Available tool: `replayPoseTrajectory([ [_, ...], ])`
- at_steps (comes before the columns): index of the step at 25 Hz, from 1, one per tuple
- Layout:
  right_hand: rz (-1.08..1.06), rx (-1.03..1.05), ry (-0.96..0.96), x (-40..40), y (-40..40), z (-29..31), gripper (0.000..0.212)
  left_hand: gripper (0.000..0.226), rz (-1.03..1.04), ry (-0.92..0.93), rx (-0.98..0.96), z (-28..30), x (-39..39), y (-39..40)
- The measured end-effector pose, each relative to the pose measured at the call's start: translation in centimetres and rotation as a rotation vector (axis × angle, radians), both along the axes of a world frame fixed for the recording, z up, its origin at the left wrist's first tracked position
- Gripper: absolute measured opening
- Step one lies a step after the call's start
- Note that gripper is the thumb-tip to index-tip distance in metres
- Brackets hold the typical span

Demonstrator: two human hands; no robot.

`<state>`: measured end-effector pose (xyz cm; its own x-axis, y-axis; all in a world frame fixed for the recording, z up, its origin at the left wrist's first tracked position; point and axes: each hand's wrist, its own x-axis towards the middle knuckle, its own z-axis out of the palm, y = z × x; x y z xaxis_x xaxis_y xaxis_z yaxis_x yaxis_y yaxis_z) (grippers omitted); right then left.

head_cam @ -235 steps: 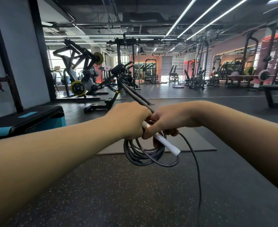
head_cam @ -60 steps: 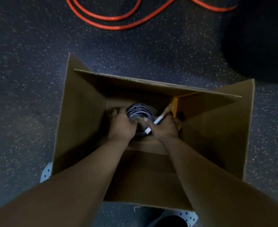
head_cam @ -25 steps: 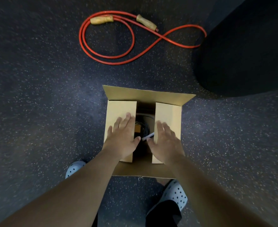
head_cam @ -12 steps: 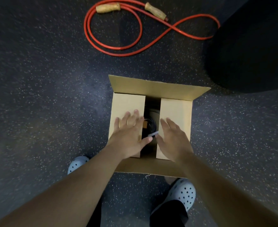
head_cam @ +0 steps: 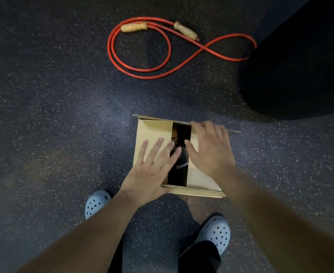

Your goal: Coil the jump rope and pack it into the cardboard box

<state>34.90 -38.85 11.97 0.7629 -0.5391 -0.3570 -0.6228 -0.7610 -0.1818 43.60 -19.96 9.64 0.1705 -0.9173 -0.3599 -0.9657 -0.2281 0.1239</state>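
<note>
While the coiled jump rope (head_cam: pixel 179 154) lay inside the cardboard box (head_cam: pixel 193 191), we pressed our left hand (head_cam: pixel 152 168) and right hand (head_cam: pixel 211 150), fingers spread flat and holding nothing, on its side flaps.

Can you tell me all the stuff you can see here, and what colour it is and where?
cardboard box: 1, tan, on the floor in the middle, side flaps folded in with a gap between
jump rope: 1, dark with a white handle, inside the box, seen through the gap
red rope: 1, red with tan handles, looped on the floor beyond the box
floor: 1, dark, speckled
shoes: 2, pale blue with holes, near the box
left hand: 1, flat on the left flap
right hand: 1, flat on the right flap
</note>
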Motion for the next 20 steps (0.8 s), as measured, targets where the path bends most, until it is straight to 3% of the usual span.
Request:
replayPoseTrajectory([
  [2,0.053,0.082,0.049,-1.6,1.3,-0.2,0.050,0.119,0.204,-0.049,-0.082,-0.5,0.2,0.0],
  [4,0.133,0.153,0.122,-3.3,2.4,-1.0,0.050,0.106,0.367,-0.028,-0.055,-0.8,0.5,-0.9],
  [9,0.191,0.167,0.125,-4.4,2.3,-4.3,0.045,0.042,0.193,0.145,-0.016,-3.1,1.7,-3.1],
  [16,0.148,0.084,0.047,-2.8,2.4,-9.8,0.032,0.034,0.261,0.028,-0.040,-8.4,1.0,-4.1],
  [20,0.129,0.041,0.055,-3.2,3.2,-9.3,0.041,0.033,0.262,0.047,-0.051,-7.5,0.1,-4.2],
])
